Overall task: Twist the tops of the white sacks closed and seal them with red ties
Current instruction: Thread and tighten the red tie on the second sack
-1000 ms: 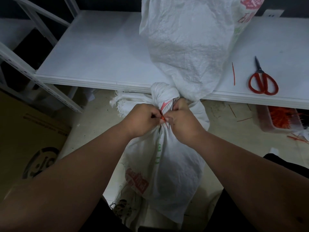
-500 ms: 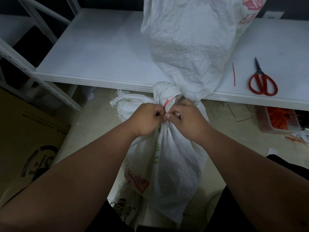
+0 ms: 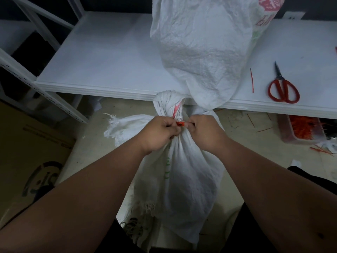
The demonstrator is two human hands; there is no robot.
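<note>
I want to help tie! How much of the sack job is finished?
Done: the near sack has its top twisted into a bunch. In hand: the left hand and right hand pull a red tie around its neck. Left: finishing that tie; whether the sack on the table is sealed cannot be seen.

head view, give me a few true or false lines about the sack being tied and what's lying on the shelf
1. Both hands, left hand and right hand, pinch a red tie at the neck of the sack. True.
2. The scissors have blue handles. False: the handles are red.
3. A second white sack lies on the shelf. True.
4. The scissors rest on the floor. False: they lie on the shelf.
5. A single loose red tie lies on the shelf, left of the scissors. True.
</note>
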